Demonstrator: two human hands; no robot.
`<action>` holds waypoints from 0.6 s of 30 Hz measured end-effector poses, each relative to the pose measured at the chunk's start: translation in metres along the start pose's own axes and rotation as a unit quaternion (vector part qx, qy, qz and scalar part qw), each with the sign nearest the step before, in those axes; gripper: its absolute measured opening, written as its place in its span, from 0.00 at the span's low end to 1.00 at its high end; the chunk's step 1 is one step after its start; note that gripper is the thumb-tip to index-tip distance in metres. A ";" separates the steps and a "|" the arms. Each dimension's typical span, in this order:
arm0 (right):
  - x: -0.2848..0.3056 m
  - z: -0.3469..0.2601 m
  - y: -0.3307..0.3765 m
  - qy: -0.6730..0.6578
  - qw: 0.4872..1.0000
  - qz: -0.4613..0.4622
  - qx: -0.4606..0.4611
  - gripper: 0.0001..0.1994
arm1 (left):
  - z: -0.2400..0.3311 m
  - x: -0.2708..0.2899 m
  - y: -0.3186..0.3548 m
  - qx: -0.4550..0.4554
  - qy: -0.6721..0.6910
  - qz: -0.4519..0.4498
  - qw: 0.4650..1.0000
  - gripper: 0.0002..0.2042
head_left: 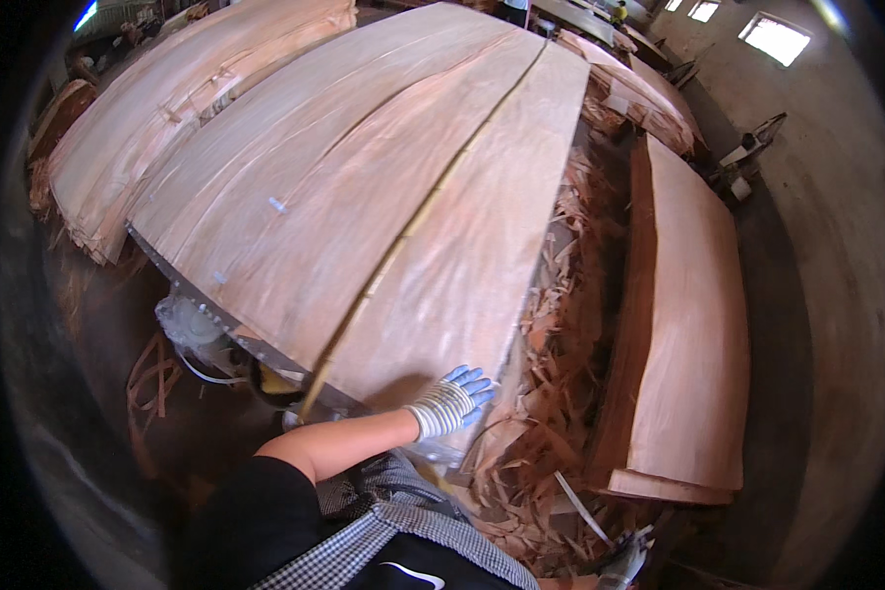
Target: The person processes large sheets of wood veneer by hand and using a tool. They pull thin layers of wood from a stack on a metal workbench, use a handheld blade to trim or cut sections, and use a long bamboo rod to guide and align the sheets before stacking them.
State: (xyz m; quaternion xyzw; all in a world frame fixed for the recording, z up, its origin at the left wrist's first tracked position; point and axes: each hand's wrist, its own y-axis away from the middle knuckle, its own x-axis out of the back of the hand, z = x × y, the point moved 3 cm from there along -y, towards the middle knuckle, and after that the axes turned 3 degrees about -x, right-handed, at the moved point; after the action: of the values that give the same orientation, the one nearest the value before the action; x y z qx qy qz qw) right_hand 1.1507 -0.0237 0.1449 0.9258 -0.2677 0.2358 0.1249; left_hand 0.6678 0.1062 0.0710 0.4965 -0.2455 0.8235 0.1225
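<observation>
The veneer sheet (364, 197) under the left hand (452, 401) points lengthwise away, rightward.

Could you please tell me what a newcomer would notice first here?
The broad pale wood sheet fills the middle, with a yellowish strip running lengthwise along it. The left hand, gloved in stripes and blue, spreads over the sheet's near right corner. To the right lie reddish scraps and a wood stack.

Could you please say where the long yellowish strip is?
In the head view, the long yellowish strip lies lengthwise on the large wood sheet, right of its middle, its near end left of the left hand.
</observation>
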 end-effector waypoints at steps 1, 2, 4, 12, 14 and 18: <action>0.056 0.060 0.008 0.196 0.970 -0.050 0.132 0.25 | 0.012 -0.016 -0.036 -0.033 -0.011 -0.017 0.999 0.20; 0.069 0.062 -0.010 0.164 0.983 -0.034 0.073 0.23 | 0.014 -0.023 -0.050 -0.022 -0.034 -0.027 0.999 0.20; 0.068 0.030 -0.004 0.091 0.994 0.007 -0.052 0.20 | 0.007 -0.048 -0.072 0.008 -0.051 -0.023 0.998 0.21; -0.033 0.030 -0.080 -0.185 0.951 -0.092 -0.228 0.02 | -0.033 -0.075 -0.149 0.128 -0.119 0.000 0.985 0.19; -0.048 -0.005 -0.125 -0.203 0.957 -0.146 -0.150 0.04 | -0.031 -0.085 -0.168 0.140 -0.127 -0.016 0.982 0.19; -0.040 -0.055 -0.231 -0.223 0.961 -0.120 -0.111 0.06 | -0.035 -0.108 -0.220 0.163 -0.141 -0.023 0.976 0.20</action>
State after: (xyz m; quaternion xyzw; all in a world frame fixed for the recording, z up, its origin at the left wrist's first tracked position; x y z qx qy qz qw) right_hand 1.2283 0.2038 0.1478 0.9604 -0.2006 -0.0241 0.1918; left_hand 0.7902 0.3158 0.0249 0.6264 -0.1115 0.7712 0.0229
